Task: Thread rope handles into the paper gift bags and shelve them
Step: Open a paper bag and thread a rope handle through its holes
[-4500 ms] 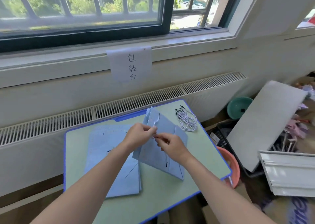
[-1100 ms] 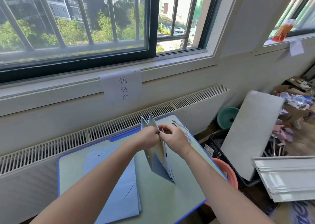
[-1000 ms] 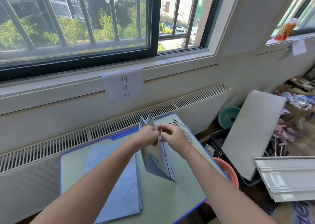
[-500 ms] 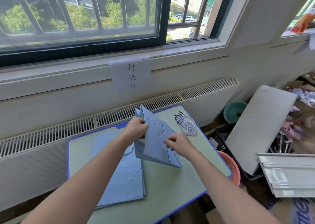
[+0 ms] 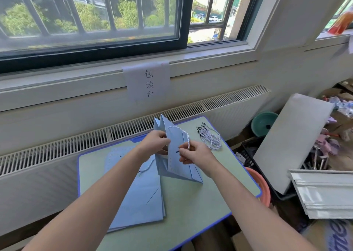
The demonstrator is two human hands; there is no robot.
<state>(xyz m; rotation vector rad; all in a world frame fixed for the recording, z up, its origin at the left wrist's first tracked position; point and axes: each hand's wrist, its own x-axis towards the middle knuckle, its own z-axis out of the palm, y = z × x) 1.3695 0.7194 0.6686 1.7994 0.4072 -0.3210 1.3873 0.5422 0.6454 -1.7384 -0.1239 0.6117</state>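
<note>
Head view: a person stands at a small table (image 5: 200, 208) under a window, both forearms reaching in.
Table: green top, blue rim; it lies under both hands and carries all the work.
Stack (image 5: 137, 193): flat blue bags, below and left of the left hand.
Bag (image 5: 177, 166): between the hands, standing on its folded base, mouth up. Thin paper, light and easily creased; best held by the top edge near the punched holes, I judge.
Left hand (image 5: 155, 142): fingers curled on the bag's upper left edge, steadying it.
Right hand (image 5: 193, 152): fingertips pinch the rope just beside the bag's front face.
Rope (image 5: 184, 134): white twisted cord arching over the bag's top into the right hand; soft and limp, so its stiff tip is the part to guide. A second cord end (image 5: 147, 166) dangles below the left hand.
Spare ropes (image 5: 210, 139): a loose bundle, beyond the right hand.
Clutter: board (image 5: 292, 141), basin (image 5: 262, 122) and crates right of the table; nothing blocks the threading. No shelf is visible.
</note>
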